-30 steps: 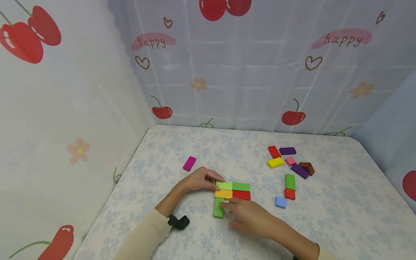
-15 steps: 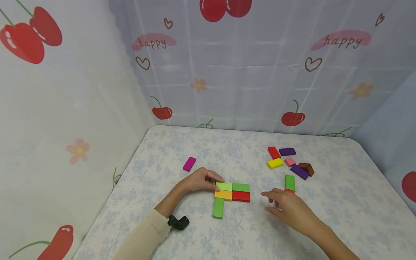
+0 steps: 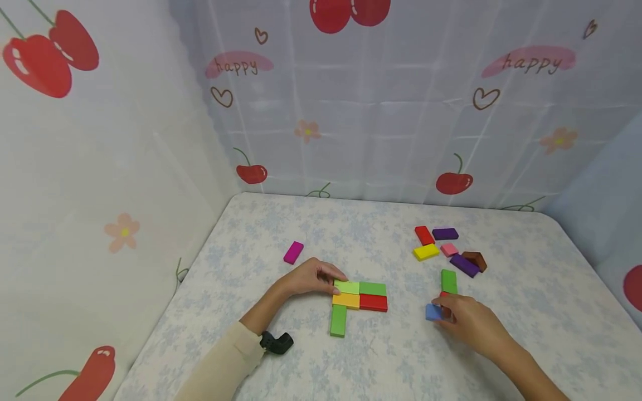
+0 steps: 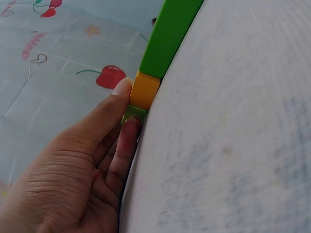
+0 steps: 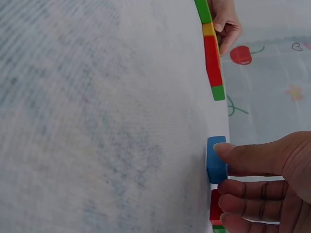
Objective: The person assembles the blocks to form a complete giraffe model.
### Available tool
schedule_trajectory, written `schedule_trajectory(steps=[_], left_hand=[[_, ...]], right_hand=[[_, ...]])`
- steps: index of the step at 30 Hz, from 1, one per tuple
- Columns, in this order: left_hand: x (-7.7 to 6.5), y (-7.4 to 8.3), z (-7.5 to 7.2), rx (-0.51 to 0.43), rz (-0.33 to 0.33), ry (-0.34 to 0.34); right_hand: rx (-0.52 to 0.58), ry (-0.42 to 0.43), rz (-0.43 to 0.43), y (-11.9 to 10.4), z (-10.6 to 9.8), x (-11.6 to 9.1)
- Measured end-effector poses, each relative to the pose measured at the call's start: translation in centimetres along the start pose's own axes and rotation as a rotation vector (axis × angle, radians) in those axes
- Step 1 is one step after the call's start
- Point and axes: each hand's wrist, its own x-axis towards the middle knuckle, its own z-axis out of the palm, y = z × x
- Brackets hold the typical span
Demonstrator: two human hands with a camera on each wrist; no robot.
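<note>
blue, squarish, painted-looking block (image 3: 433, 312) pinched by the right hand (image 3: 471, 323)

the step in hand looks to be taking up the blue block. my landmark is the amber, rectangular, painted-looking block (image 3: 346, 301): the blue block sits well to the right of it and a little nearer the person. the right thumb and forefinger are closed down to the width of the blue block, gripping its right end, while its left end sticks out free. whether it is off the table cannot be told.

at the amber block's left end, the left hand (image 3: 311, 277) has its thumb and fingers bent in close, holding the end of the lime-green, rectangular, painted-looking block (image 3: 349, 287), which touches the amber block's far side. a red, rectangular, painted-looking block (image 3: 373, 302) meets the amber block's right end, and a green, rectangular, painted-looking block (image 3: 338, 321) runs from its near side toward the person.

in my judgement the next move calls for a snug pinch and a clean lift, without knocking the small, red, painted-looking block (image 5: 215, 208) just beside the right fingers, farther right of the amber block.
</note>
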Motion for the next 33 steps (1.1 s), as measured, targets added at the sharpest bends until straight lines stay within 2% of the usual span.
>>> schedule_trajectory(steps=[4,9,15,17,23,33], left_hand=[[0.2,0.0,0.1,-0.002,-0.004,-0.006],[0.2,-0.1,0.2,-0.003,-0.009,-0.003],[0.2,0.0,0.2,0.003,-0.009,0.000],[0.2,-0.1,0.2,0.001,-0.010,0.000],[0.2,-0.1,0.2,0.004,-0.011,0.006],[0.0,-0.2,0.0,0.014,-0.014,0.008]], right_hand=[[-0.015,-0.042,0.056,0.1,0.3,0.4],[-0.034,-0.001,0.030,-0.5,0.3,0.1],[-0.027,0.009,-0.014,-2.6,0.4,-0.7],[-0.033,0.014,-0.049,-3.5,0.6,-1.0],[-0.045,-0.001,-0.228,-6.1,1.5,-1.5],[-0.057,-0.088,-0.442,-10.2,3.7,-0.1]])
